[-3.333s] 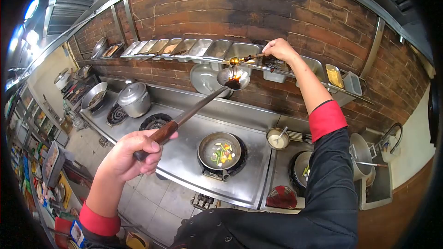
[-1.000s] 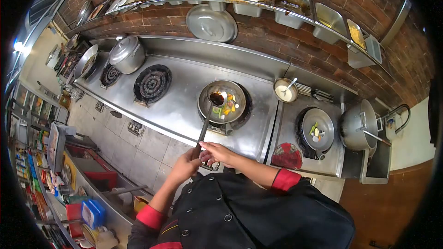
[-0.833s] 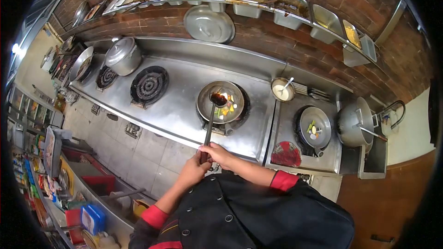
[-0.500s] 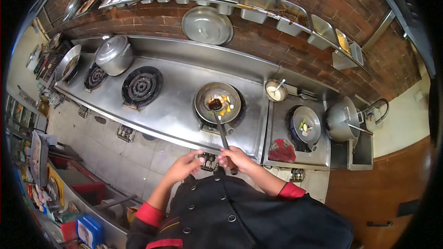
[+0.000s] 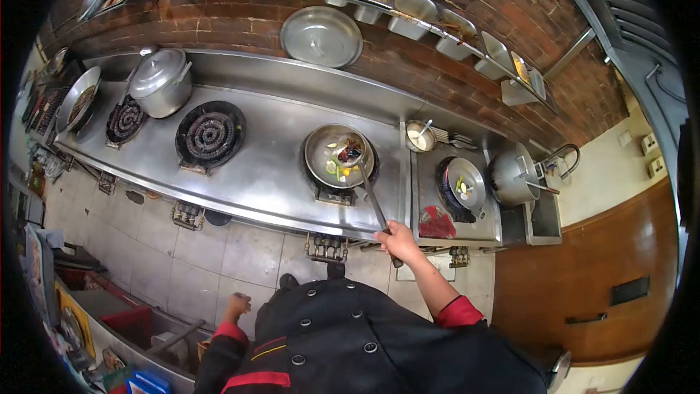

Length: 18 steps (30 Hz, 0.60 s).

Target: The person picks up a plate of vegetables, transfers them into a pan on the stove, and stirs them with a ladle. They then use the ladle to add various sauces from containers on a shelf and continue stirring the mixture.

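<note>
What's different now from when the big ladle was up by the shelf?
The ladle came down to the pan. The left hand let go of it and moved back beside the body; the right hand holds it now. The lidded pot stayed put.

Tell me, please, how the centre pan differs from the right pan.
The centre pan looks larger and browner; the right pan looks smaller and greyer. The ladle reaches over the centre pan, not over the right pan. Both hold cut vegetables.

Free room between burner (image 5: 211, 137) and pan (image 5: 319, 149)
</note>
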Each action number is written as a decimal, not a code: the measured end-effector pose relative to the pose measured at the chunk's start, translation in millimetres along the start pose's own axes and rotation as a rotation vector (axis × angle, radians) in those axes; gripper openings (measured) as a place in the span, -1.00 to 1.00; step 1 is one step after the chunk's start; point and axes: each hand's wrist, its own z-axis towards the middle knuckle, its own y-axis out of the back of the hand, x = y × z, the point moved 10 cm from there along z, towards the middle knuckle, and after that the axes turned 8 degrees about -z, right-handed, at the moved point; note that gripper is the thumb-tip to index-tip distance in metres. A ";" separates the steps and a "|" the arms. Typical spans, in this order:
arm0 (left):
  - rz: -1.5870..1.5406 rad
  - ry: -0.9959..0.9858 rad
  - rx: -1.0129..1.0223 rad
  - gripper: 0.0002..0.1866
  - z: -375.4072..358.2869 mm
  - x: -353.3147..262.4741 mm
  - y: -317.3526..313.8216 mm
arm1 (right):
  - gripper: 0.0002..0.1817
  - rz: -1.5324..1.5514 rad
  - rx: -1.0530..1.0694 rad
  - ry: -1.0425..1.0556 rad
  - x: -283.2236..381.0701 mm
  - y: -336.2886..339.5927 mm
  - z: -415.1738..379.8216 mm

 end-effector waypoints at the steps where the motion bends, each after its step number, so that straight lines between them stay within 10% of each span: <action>1: 0.003 0.001 0.009 -0.85 -6.0 0.1 2.9 | -0.73 -0.002 -0.006 -0.007 1.8 -1.2 -3.3; 18: -0.214 -0.069 -0.077 -0.77 -19.0 -66.7 21.8 | -0.49 0.032 -0.184 -0.033 21.6 6.8 -26.1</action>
